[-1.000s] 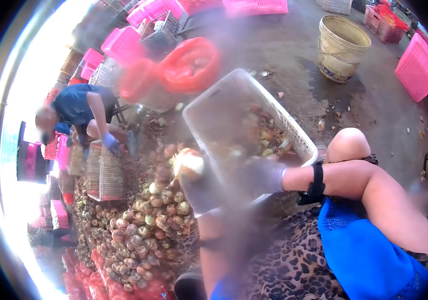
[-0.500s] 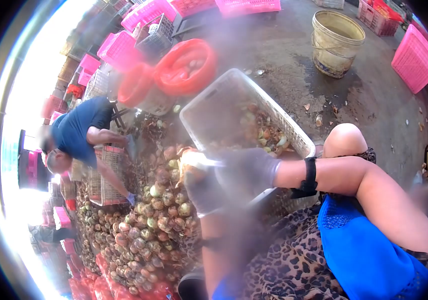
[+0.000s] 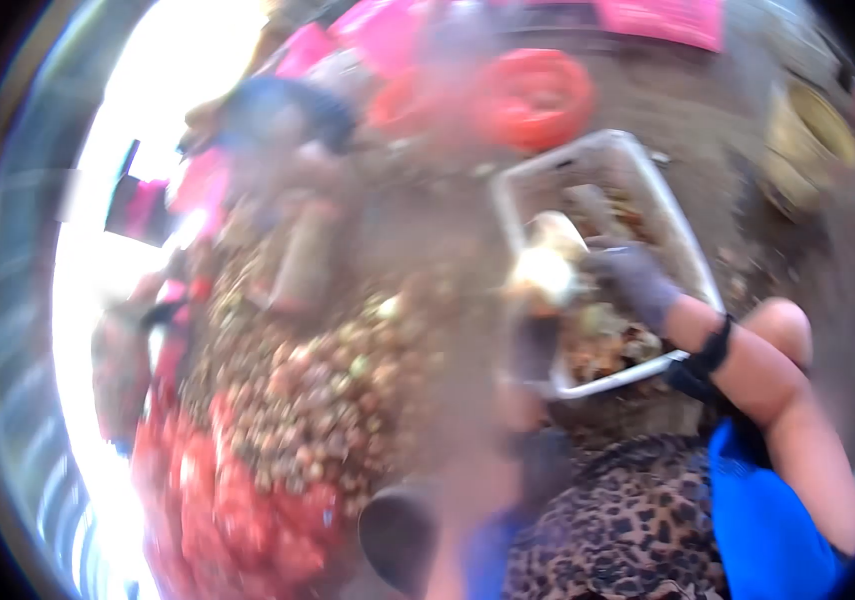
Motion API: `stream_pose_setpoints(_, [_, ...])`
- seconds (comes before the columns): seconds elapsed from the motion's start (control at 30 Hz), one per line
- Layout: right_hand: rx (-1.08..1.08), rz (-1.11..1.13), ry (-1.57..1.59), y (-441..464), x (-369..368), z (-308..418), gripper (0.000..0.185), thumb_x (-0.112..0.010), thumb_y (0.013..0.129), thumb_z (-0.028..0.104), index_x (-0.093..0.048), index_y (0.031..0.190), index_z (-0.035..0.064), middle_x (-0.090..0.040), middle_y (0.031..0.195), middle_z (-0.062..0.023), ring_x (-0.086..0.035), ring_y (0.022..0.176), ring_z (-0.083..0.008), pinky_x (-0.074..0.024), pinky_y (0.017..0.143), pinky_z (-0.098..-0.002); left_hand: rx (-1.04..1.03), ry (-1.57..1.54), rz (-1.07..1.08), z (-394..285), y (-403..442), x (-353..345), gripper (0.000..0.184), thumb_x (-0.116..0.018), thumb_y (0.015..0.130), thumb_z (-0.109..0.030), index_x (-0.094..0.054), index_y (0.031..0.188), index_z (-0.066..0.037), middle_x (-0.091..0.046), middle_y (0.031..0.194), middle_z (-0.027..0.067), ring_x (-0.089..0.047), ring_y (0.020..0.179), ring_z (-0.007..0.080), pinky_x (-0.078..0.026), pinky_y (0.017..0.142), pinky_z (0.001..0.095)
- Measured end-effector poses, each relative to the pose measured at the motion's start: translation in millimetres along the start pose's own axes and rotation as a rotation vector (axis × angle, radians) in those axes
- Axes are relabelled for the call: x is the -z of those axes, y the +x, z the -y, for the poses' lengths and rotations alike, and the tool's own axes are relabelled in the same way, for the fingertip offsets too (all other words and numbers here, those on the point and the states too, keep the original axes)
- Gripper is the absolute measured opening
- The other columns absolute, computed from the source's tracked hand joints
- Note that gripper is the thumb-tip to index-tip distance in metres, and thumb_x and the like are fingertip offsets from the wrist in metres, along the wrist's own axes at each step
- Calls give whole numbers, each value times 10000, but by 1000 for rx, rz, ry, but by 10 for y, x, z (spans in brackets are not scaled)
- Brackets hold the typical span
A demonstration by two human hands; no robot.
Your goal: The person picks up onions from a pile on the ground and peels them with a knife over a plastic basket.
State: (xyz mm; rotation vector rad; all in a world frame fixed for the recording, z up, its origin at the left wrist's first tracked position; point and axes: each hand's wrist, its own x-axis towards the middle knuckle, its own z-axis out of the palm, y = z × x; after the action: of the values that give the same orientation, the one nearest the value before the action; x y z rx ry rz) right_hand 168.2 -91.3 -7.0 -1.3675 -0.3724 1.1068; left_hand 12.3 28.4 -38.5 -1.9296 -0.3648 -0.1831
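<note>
shifted since earlier over the left rim of the white crate [image 3: 620, 379], gripping an onion [image 3: 548, 268] in the left hand [image 3: 533, 345]; cannot tell the grip of the right hand [image 3: 638, 282] for blur. looks unfinished, with a big onion heap [image 3: 328, 390] left of the crate.

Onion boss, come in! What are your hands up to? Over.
Left hand holding a pale onion. Right hand close by, over the white crate; its grip unclear. Glare and blur; nothing plainly in the way.

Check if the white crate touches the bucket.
Apart: in the head view, though blurred, a strip of floor shows between the white crate and the bucket.
</note>
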Motion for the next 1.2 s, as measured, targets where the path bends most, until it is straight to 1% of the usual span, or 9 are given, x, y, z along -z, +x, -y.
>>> stream_pose_setpoints(0.17, [240, 20, -90, -67, 14, 162, 542, -735, 871, 311, -590, 1295, 5, -592, 833, 28, -530, 617, -41, -438, 526, -196, -696, 2786, -134, 143, 55, 111, 728, -794, 793, -318, -477, 1337, 47, -625, 1211, 130, -638, 1071, 216, -532, 965, 356])
stream_pose_setpoints(0.3, [419, 157, -190, 88, 63, -115, 563, -754, 859, 241, -575, 1330, -10, -661, 1013, -38, -619, 799, -76, -534, 754, -236, -971, 2798, 109, -70, 45, 234, 643, -802, 783, -288, -556, 1287, 29, -666, 1131, 108, -663, 1011, 188, -546, 915, 317])
stream_pose_setpoints(0.4, [223, 190, -103, -18, 73, 81, 491, -745, 870, 224, -621, 1282, -13, -684, 1056, -56, -637, 913, -99, -522, 875, -264, -1016, 2966, -246, 5, -20, 175, 656, -790, 787, -115, -478, 1356, -19, -630, 1162, 93, -647, 1012, 177, -571, 852, 321])
stream_pose_setpoints(0.47, [217, -12, -53, 61, 79, 7, 221, -747, 842, 227, -732, 972, 49, -713, 825, -30, -668, 703, -136, -545, 613, -313, -921, 3085, -455, 5, 41, 188, 658, -780, 793, -115, -471, 1368, -25, -631, 1154, 87, -651, 990, 175, -582, 821, 329])
stream_pose_setpoints(0.6, [1081, -269, -1484, 64, 133, 202, 123, -710, 805, 222, -661, 779, 112, -638, 616, -45, -668, 557, -198, -481, 457, -336, -796, 3093, -394, 139, 151, 158, 706, -784, 779, -241, -469, 1362, 1, -623, 1183, 117, -649, 1022, 221, -582, 850, 360])
stream_pose_setpoints(0.7, [662, -28, -380, 240, 111, 21, 211, -665, 901, 238, -659, 748, 93, -587, 643, -9, -510, 505, -96, -378, 441, -281, -715, 3089, -373, 170, 205, 246, 760, -787, 768, -337, -469, 1358, 21, -617, 1204, 140, -647, 1046, 255, -582, 871, 383])
stream_pose_setpoints(0.87, [494, 103, -381, 378, 318, -215, 221, -686, 898, 282, -653, 940, 67, -616, 734, -36, -564, 617, -138, -404, 483, -289, -677, 2872, -325, 146, 91, 379, 864, -787, 746, -481, -465, 1353, 43, -610, 1222, 175, -648, 1069, 309, -585, 886, 420])
stream_pose_setpoints(1.07, [376, -81, -1223, 597, 615, -366, 557, -566, 961, 458, -547, 1305, 21, -668, 962, -186, -675, 899, -274, -526, 739, -383, -699, 2514, -243, 66, -44, 148, 869, -738, 753, -567, -474, 1353, 4, -611, 1210, 194, -655, 1041, 360, -594, 838, 436])
stream_pose_setpoints(1.2, [498, 13, -1035, 174, 221, -366, 614, -557, 980, 456, -470, 1427, 44, -683, 992, -230, -691, 911, -330, -539, 812, -401, -841, 2541, -182, 55, 35, 189, 820, -733, 782, -550, -485, 1356, -20, -604, 1251, 170, -628, 1103, 333, -557, 904, 475])
